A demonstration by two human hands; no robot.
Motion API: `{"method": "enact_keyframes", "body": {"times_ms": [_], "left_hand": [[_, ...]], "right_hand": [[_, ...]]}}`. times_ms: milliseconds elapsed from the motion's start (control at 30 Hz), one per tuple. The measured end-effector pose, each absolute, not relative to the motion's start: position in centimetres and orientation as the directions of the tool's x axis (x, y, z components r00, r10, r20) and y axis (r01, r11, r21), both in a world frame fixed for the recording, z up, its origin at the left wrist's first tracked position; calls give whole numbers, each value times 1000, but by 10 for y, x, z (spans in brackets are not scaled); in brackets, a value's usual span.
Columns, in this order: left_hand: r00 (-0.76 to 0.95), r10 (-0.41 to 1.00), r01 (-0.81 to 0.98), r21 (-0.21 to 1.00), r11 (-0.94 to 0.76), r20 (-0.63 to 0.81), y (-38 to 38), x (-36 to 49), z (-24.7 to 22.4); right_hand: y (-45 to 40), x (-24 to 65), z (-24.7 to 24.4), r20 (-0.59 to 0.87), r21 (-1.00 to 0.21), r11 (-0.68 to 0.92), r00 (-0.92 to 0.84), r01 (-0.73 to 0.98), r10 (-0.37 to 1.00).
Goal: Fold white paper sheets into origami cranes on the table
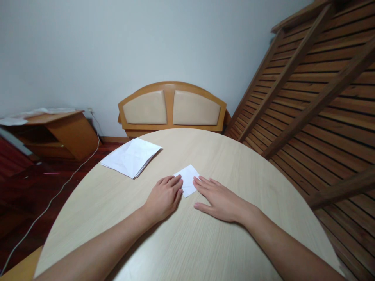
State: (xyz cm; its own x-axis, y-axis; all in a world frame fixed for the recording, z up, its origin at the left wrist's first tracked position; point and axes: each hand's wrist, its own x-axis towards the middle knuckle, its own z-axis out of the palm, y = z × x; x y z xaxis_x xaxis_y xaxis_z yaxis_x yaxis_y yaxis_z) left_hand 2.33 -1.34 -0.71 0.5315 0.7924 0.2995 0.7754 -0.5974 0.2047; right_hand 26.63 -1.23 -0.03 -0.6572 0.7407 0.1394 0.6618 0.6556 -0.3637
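A small white piece of folded paper (pixel 189 179) lies on the round table, turned with one corner toward me. My left hand (pixel 165 195) is at its left edge, fingers bent and drawn together on the paper, with the thumb close by them. On the right side, my right hand (pixel 215 197) lies flat, palm down. Its fingertips touch the paper's right corner, and its thumb is spread away onto the tabletop. Parts of the paper's left and right corners are hidden under the fingers.
A stack of white paper sheets (pixel 131 158) lies on the left of the pale wooden table (pixel 234 164). Beyond stands a padded headboard (pixel 170 105). A slatted wooden frame (pixel 307 97) leans at the right. Left are a wooden cabinet (pixel 67 134) and a white cable (pixel 63 187).
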Motion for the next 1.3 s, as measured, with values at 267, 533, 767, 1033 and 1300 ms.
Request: {"method": "enact_keyframes", "body": {"times_ms": [267, 533, 767, 1033, 1300], "left_hand": [[497, 817, 791, 234, -565, 294, -12, 21, -7], [567, 778, 757, 201, -622, 272, -17, 22, -5], [614, 773, 752, 177, -635, 161, -22, 18, -8], [681, 729, 708, 193, -679, 67, -22, 13, -9], [716, 690, 661, 214, -719, 105, -23, 15, -7]], "right_hand": [[-20, 253, 28, 208, -348, 795, -785, 498, 583], [-11, 256, 17, 271, -387, 746, -707, 542, 654], [2, 275, 6, 291, -429, 705, -653, 565, 700], [2, 276, 7, 276, -424, 761, -730, 491, 625], [1, 275, 10, 339, -445, 780, -723, 441, 602]]}}
